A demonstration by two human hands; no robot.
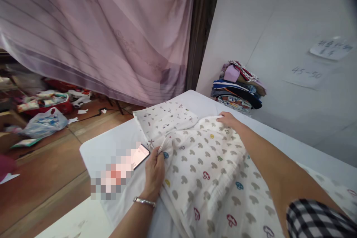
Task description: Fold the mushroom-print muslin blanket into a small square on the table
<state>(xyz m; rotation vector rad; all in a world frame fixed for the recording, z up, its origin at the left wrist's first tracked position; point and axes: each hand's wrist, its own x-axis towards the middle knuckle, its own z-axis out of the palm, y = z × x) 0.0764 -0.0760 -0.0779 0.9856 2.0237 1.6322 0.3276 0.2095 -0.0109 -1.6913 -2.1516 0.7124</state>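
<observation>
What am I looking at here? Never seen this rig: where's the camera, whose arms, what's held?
No machine: one camera worn on a person's head, looking forward and down at their own bare hands. The left hand, with a metal wristband, pinches an edge of a white mushroom-print cotton cloth in its grip. The right hand rests flat on the cloth's far edge. The cloth lies on a white padded table, beside a phone with a lit screen. A stack of folded coloured fabrics sits against the wall.
</observation>
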